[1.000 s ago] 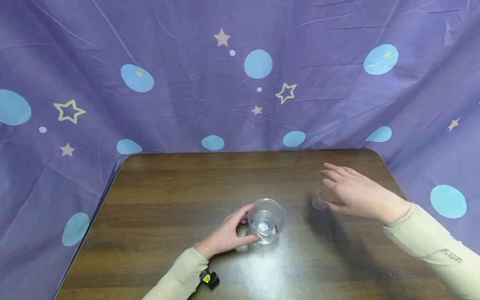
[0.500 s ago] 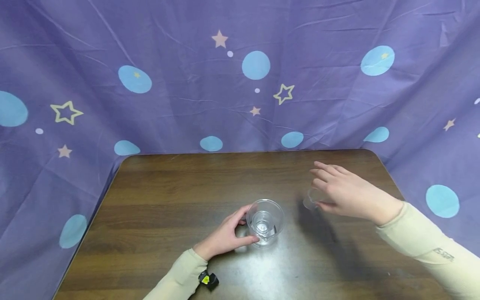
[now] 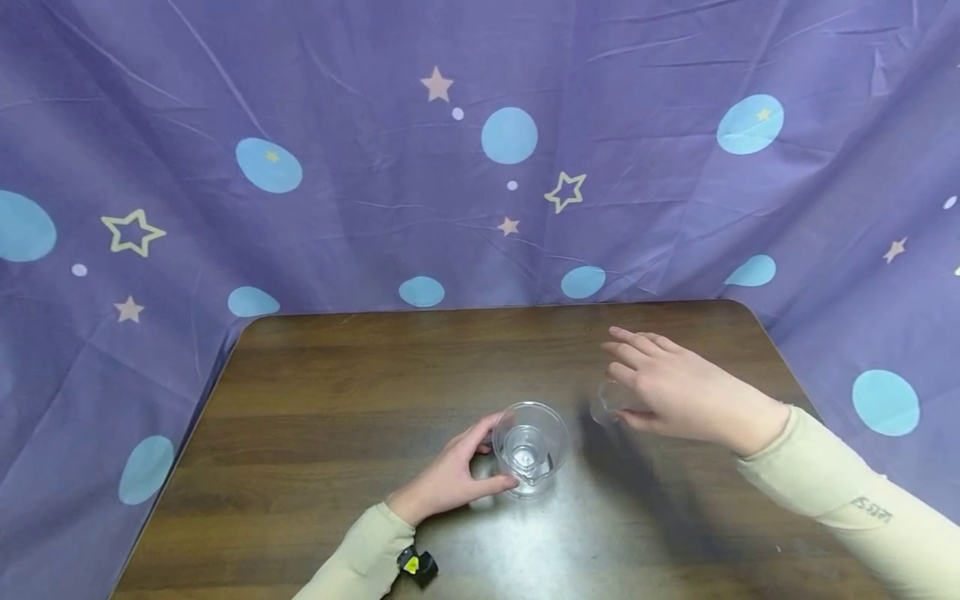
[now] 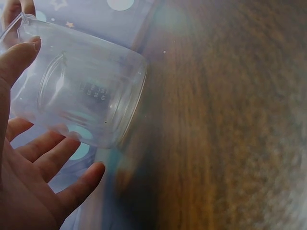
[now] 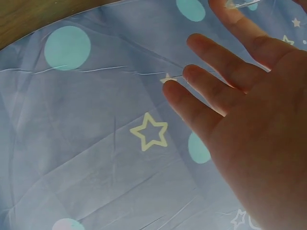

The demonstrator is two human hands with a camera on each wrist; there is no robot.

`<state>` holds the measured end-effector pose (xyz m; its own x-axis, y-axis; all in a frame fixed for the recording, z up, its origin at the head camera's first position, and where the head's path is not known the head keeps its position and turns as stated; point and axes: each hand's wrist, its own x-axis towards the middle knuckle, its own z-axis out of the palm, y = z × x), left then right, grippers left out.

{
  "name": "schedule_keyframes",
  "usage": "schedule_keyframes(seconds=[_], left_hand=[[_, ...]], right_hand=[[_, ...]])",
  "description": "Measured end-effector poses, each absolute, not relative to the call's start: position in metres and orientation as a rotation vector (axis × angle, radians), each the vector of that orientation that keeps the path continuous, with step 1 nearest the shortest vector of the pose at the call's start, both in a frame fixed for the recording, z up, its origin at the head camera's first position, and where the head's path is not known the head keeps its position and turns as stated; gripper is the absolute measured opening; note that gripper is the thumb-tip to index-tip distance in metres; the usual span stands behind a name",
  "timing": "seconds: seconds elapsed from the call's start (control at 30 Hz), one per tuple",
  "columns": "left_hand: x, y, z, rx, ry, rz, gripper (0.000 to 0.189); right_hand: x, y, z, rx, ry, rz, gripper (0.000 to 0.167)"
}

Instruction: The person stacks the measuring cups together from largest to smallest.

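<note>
A large clear beaker (image 3: pixel 553 429) stands upright near the middle of the wooden table, its spout toward the person. Inside it sits a smaller clear beaker (image 4: pixel 93 93) with printed graduation marks. My left hand (image 3: pixel 453 473) holds the large beaker from its left side, thumb at the near side and fingers behind. To the right of it, above the table, my right hand (image 3: pixel 671 390) pinches a small clear glass vessel (image 3: pixel 603 407) between thumb and index finger. The other right fingers (image 5: pixel 216 62) extend free. Much of the small vessel is hidden behind the hand.
The brown wooden table (image 3: pixel 337 367) has rounded far corners. A purple curtain (image 3: pixel 360 167) with stars and blue dots hangs around its back and sides. A black strap with a yellow mark (image 3: pixel 412 564) shows beside the left cuff.
My right hand has moved left with the small glass vessel, closer to the large beaker. The left hand keeps its hold on the beaker in the same place.
</note>
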<state>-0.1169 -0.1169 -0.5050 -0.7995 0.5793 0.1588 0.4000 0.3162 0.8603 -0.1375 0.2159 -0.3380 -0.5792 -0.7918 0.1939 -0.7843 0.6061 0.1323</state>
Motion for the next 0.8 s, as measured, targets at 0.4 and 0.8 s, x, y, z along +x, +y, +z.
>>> schedule_keyframes(seconds=[0.4,0.8], left_hand=[[-0.116,-0.116,-0.506,0.894,2.398,1.491,0.085],[-0.118,-0.115,-0.507,0.914,2.389,1.508,0.084]], right_hand=[[-0.136,0.204,-0.335,1.343,-2.543,-0.070,0.040],[-0.135,0.190,-0.334,1.390,-2.536,-0.085,0.038]])
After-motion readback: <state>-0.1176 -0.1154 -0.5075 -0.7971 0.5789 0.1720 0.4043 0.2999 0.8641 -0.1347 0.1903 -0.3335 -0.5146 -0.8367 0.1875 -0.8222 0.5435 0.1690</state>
